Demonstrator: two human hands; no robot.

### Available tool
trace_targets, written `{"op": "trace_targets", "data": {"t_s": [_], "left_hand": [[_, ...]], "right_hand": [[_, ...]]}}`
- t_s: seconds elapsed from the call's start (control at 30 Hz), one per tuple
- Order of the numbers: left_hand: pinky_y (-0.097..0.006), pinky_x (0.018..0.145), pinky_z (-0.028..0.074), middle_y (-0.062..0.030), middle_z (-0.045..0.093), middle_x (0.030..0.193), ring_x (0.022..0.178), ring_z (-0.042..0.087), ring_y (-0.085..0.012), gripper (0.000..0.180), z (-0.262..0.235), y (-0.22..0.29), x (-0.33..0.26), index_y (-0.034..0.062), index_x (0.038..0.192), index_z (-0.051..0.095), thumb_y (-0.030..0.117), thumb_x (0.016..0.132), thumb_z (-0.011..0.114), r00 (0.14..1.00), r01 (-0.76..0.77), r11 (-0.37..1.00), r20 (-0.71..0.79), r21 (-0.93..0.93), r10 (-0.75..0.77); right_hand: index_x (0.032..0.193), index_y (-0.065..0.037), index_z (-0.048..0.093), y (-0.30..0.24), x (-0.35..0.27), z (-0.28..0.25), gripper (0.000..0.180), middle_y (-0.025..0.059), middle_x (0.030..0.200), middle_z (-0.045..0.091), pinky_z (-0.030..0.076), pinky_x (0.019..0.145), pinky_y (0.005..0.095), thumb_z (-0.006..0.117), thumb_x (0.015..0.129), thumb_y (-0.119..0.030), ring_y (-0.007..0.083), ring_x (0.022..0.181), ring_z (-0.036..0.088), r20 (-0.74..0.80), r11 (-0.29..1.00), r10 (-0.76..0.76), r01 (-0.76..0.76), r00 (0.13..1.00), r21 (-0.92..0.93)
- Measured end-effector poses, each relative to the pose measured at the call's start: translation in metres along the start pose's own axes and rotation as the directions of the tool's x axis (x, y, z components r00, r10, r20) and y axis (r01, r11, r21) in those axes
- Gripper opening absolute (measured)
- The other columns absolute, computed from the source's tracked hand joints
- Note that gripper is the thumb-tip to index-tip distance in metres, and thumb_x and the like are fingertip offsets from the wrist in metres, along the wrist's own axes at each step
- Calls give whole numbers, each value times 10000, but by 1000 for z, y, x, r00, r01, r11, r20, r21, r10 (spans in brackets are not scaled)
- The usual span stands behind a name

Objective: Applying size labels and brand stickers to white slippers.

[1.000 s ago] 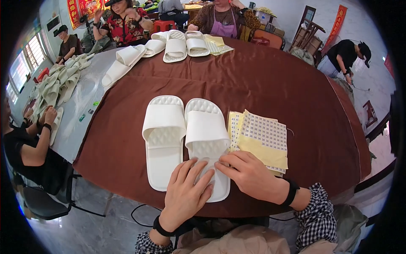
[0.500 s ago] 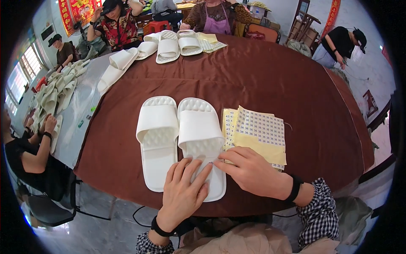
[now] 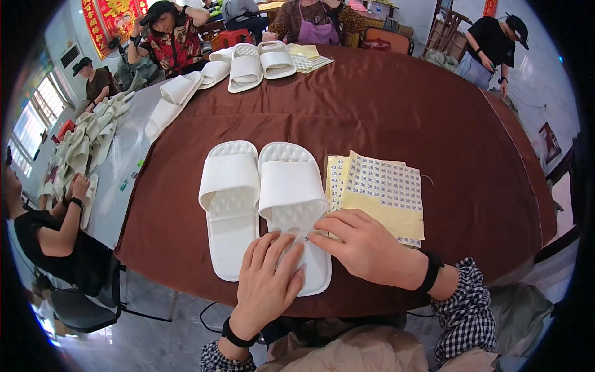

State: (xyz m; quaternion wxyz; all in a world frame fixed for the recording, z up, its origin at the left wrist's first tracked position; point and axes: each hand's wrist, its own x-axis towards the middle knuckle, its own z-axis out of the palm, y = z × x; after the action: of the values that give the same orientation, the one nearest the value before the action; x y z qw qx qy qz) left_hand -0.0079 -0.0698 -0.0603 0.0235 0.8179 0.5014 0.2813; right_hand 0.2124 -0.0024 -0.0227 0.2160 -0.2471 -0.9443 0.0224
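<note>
Two white slippers lie side by side on the brown cloth, toes away from me: the left slipper (image 3: pixel 230 180) and the right slipper (image 3: pixel 292 183). My left hand (image 3: pixel 268 276) rests on the heel part of the right slipper, fingers stretched out and holding nothing. A tiny label sticker (image 3: pixel 306 238) sits on that insole between my hands. The thumb of my right hand (image 3: pixel 372 249) touches the insole beside the sticker, its forefinger apart from the thumb near the strap; the other fingers curl loosely. Yellow-backed sticker sheets (image 3: pixel 385 209) lie just beyond my right hand.
More white slippers (image 3: pixel 246 69) stand at the table's far edge beside other sticker sheets (image 3: pixel 310 61). A slipper pile (image 3: pixel 87 137) covers part of the grey table at left, where a co-worker (image 3: pixel 59 239) sits. Other people are around the far side; one stands at right (image 3: pixel 496 46).
My left fingertips have drawn slightly left, away from the sticker, which shows more fully. My right hand has shifted slightly left and up. The person at right has straightened up somewhat.
</note>
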Motion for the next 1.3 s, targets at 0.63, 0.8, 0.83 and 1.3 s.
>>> {"op": "trace_targets", "data": {"t_s": [0.63,0.8,0.83,1.3], "left_hand": [[-500,1087,388,-117,546,1309,1287,488,-349,499,0,4,4,123,1304,637,112,805,622,999,-17,998,28,58,16],[-502,1085,391,-119,546,1316,1289,487,-354,487,-3,5,3,118,1272,643,95,786,637,1000,-6,999,23,40,5],[-504,1087,390,-119,545,1318,1289,486,-356,483,-3,5,3,116,1269,641,96,787,636,1000,-8,999,24,37,7],[-501,1112,369,-125,536,1337,1308,471,-352,519,-1,5,5,111,1320,618,101,802,583,1000,-2,998,21,66,0]], "right_hand": [[1118,-21,674,5,-9,4,303,72,1088,633,476,969,362,602,839,-116,239,1104,593,-52,1000,-4,4,999,5],[1112,-22,676,6,-8,10,295,72,1104,631,473,984,368,601,841,-109,242,1113,592,-37,999,-2,1,999,-34],[1105,-25,678,7,-8,9,288,72,1107,630,472,989,369,601,841,-110,244,1116,592,-37,999,-4,3,999,-35],[1062,-35,677,7,-7,4,246,72,1092,627,474,974,366,600,840,-108,240,1095,592,-34,1000,-25,25,999,-10]]}}
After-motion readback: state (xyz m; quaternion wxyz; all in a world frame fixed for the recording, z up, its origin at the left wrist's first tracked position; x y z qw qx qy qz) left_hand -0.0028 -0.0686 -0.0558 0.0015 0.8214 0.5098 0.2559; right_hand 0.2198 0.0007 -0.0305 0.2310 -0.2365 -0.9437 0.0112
